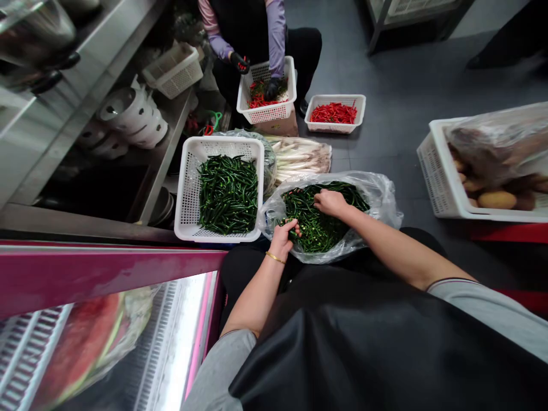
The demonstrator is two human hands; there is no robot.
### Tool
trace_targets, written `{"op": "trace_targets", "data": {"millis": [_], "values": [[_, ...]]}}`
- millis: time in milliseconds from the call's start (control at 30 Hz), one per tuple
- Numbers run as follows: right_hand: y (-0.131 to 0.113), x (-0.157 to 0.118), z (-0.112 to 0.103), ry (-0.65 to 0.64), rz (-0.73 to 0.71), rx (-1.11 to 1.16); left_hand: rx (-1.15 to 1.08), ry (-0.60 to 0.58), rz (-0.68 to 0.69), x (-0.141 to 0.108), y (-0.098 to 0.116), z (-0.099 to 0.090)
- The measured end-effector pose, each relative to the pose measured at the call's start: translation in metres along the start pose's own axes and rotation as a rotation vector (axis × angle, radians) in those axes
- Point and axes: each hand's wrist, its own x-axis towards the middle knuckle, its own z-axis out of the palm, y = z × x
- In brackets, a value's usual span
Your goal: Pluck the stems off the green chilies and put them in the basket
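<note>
A clear plastic bag [331, 217] lies on the floor in front of me, holding a heap of dark green chilies [314, 225]. My right hand [330, 202] presses into the top of the heap, its fingers partly hidden among the chilies. At the bag's near edge, my left hand [285, 238], with a gold bracelet [275, 258] on the wrist, curls around a few chilies. Just left of the bag stands a white plastic basket [219, 188] packed with more green chilies.
Further ahead, a seated person in black gloves [257, 71] works in a white basket [266, 91] of red and green chilies. Nearby are a basket of red chilies [335, 113], pale stalks in plastic [299, 157], bagged potatoes [483, 165], steel shelving [166, 142], and a watermelon display case [107, 274].
</note>
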Motion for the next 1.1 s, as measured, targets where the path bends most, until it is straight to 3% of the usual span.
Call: {"op": "trace_targets", "data": {"millis": [100,167,233,333,433,533,633,700,767,833,933,1000,1100], "values": [[0.008,-0.017,-0.005,0.006,0.024,0.475,0.059,-0.027,0.059,-0.001,-0.001,0.006],[0.006,-0.039,-0.001,-0.073,0.033,0.840,0.137,-0.122,0.076,-0.002,-0.005,0.011],[0.001,-0.063,0.010,-0.115,0.001,1.025,0.222,-0.267,0.015,-0.005,-0.010,0.014],[-0.004,-0.086,0.026,0.047,-0.086,0.835,0.288,-0.386,-0.126,-0.008,-0.019,0.013],[-0.004,-0.079,0.031,0.146,-0.113,0.380,0.299,-0.328,-0.212,-0.009,-0.023,0.010],[-0.010,-0.046,0.024,0.072,-0.012,0.062,0.252,-0.223,-0.172,-0.007,-0.018,0.009],[-0.020,-0.012,0.015,-0.057,0.038,-0.104,0.165,-0.102,-0.062,-0.006,-0.008,0.009],[-0.023,-0.003,0.012,-0.112,0.036,-0.147,0.111,-0.048,-0.023,-0.004,-0.003,0.008],[-0.023,-0.011,0.012,-0.116,0.018,-0.135,0.058,-0.016,-0.011,-0.002,0.000,0.007],[-0.021,-0.033,0.013,-0.111,-0.057,-0.091,0.008,0.000,-0.002,0.000,0.000,0.008],[-0.020,-0.071,0.016,-0.142,-0.244,0.007,0.021,-0.071,0.017,0.000,-0.004,0.013],[-0.019,-0.085,0.016,-0.221,-0.296,0.092,0.122,-0.121,0.099,-0.005,-0.006,0.016],[-0.015,-0.078,0.011,-0.319,-0.189,0.111,0.328,-0.157,0.321,-0.013,-0.007,0.017]]}}
